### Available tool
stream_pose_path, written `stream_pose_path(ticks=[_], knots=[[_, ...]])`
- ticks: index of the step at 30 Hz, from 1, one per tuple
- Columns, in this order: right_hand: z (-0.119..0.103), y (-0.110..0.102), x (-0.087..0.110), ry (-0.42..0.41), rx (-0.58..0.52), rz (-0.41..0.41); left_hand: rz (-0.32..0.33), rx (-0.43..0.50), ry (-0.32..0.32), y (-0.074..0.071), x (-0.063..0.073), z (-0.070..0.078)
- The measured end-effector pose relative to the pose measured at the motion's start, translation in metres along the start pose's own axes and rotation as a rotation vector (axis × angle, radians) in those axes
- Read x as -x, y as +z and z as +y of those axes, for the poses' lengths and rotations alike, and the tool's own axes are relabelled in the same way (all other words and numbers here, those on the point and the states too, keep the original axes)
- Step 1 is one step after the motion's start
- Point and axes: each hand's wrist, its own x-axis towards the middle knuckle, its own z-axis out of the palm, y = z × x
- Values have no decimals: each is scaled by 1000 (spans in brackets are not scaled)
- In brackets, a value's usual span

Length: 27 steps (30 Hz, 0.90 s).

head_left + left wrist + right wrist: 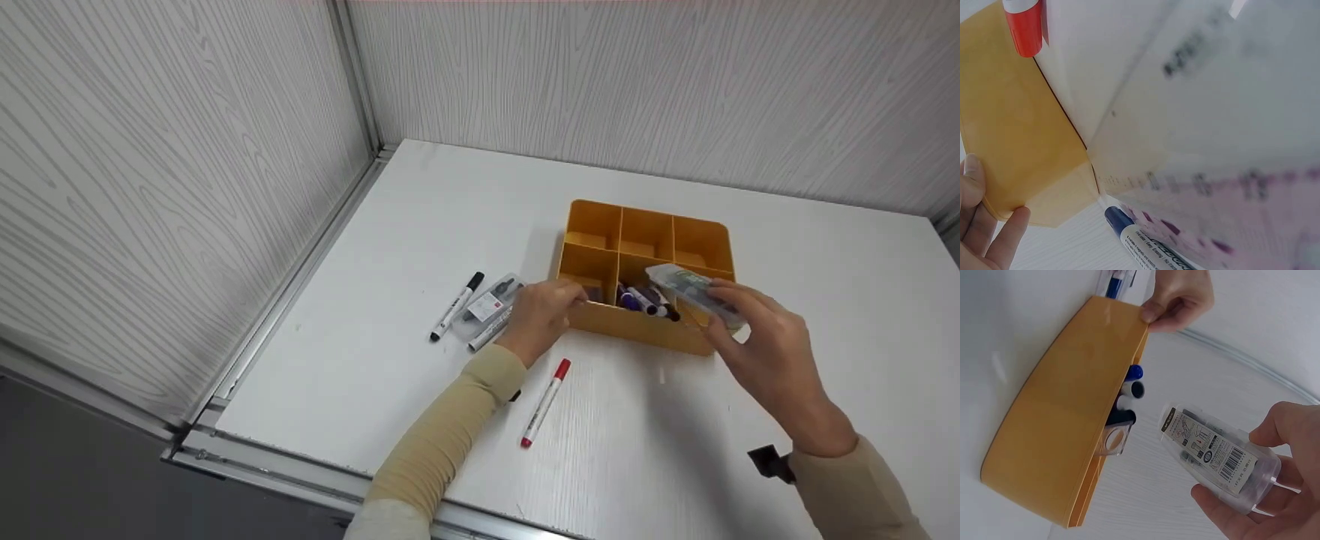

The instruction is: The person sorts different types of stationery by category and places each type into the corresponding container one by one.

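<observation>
A yellow divided box [637, 331] stands on the table. My left hand [541, 315] pinches the rim at its near left corner, fingers and thumb on either side of the wall. In my right hand [776, 356] is a clear plastic case [1213, 453] with a white barcode label, gripped by its sides above the box's near right part. Dark shapes show through the case. Several markers [637, 300] lean in the box's near middle compartment. A clear piece with a round hole [1116, 439] sticks up over the rim beside them.
Left of the box lie a black-capped marker [457, 306], another clear case [486, 305] and a second marker [487, 334], partly behind my left hand. A red-capped marker [546, 403] lies nearer the front edge. Panel walls [637, 90] stand at the back and left.
</observation>
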Motion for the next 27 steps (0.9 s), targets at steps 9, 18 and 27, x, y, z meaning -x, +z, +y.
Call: stream_pose_path(ticks=[9,18,27], knots=[[35,8,-25,48,75,-5,-21,-16,-14,1,1,1],[61,22,-40,106,101,-80,-26,-6,-17,0,0,1],[76,30,-50,101,124,-113,-7,-22,-16,0,-1,1]])
